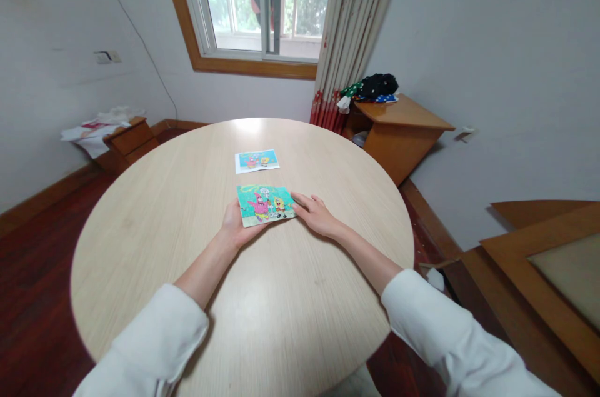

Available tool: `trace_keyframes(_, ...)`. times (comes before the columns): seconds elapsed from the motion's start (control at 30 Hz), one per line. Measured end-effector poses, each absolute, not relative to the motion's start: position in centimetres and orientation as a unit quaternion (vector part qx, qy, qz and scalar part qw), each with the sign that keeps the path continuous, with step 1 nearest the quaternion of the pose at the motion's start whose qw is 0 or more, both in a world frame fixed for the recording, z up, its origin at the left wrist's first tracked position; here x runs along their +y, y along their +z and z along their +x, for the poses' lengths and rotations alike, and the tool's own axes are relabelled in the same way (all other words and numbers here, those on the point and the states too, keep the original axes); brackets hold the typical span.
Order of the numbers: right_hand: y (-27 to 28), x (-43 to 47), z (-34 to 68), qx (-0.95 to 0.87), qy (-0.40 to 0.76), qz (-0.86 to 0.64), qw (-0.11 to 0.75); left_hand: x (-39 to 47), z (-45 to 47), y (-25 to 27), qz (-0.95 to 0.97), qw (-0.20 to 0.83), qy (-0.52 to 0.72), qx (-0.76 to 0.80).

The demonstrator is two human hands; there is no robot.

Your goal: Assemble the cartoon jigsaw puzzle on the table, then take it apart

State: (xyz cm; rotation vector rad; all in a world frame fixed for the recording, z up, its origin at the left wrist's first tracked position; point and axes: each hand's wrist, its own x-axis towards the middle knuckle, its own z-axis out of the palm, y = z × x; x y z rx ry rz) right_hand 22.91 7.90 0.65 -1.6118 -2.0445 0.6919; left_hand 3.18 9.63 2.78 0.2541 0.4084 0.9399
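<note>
A cartoon jigsaw puzzle [266, 206], green-blue with a pink figure and a yellow figure, is held slightly tilted over the round table. My left hand [235, 222] grips it from the left, with the fingers passing underneath and mostly hidden. At the right edge of the puzzle, my right hand [315, 214] steadies it, its fingers stretched along that side. Farther back, a small printed picture card [257, 161] with the same cartoon scene and a white strip on its left lies on the table.
The round pale wood table [290, 322] fills the middle. A wooden cabinet [403, 128] with folded cloths [375, 87] stands back right beside a curtain [354, 28]. White items [100, 128] rest on a low wooden unit at left. A wooden chair or bed frame [515, 259] is at right.
</note>
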Motion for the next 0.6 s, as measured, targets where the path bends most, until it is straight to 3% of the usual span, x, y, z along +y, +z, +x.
trace_keyframes(0.6, 0.6, 7.2, 21.6, -0.734, 0.294, -0.546, 0.276, 10.0, 2.6, 1.2, 0.117, 0.875, 0.426, 0.199)
